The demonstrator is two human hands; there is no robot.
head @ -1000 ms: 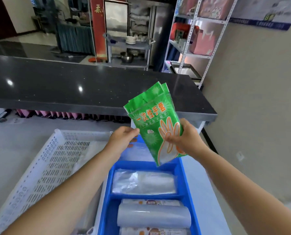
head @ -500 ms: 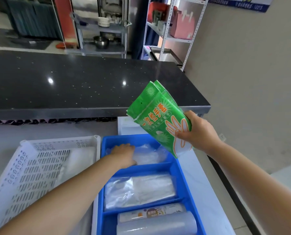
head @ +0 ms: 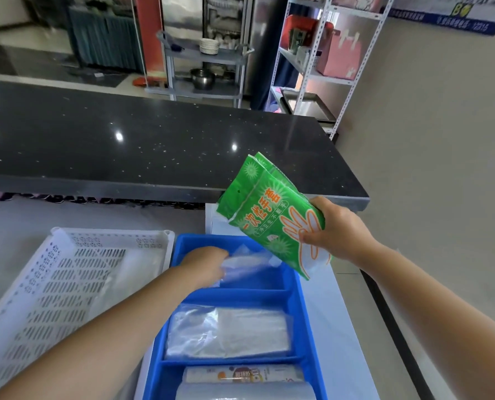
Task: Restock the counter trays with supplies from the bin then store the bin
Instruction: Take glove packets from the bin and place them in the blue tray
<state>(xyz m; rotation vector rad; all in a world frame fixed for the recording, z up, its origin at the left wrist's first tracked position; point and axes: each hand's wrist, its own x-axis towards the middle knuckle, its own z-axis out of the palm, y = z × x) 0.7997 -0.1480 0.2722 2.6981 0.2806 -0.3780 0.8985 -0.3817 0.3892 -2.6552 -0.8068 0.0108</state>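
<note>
My right hand [head: 334, 229] holds a small stack of green glove packets [head: 269, 209] tilted above the far right corner of the blue divided tray [head: 305, 310]. My left hand [head: 204, 262] reaches into the tray's far compartment and grips a clear plastic bag [head: 247, 262] lying there. The middle compartment holds a flat pack of clear bags [head: 229, 332]. The near compartment holds plastic rolls [head: 243, 381]. The white perforated bin [head: 53, 287] stands to the left of the tray, with some clear plastic inside near its right wall.
A black speckled counter [head: 154, 145] overhangs just beyond the tray and bin. A beige wall [head: 442, 168] runs along the right. White metal shelving [head: 327, 53] and a grey cart with dishes [head: 208, 53] stand behind the counter.
My left hand let go of the green packets and dropped into the tray's far compartment onto the clear bag. The right hand kept the packets and shifted slightly right.
</note>
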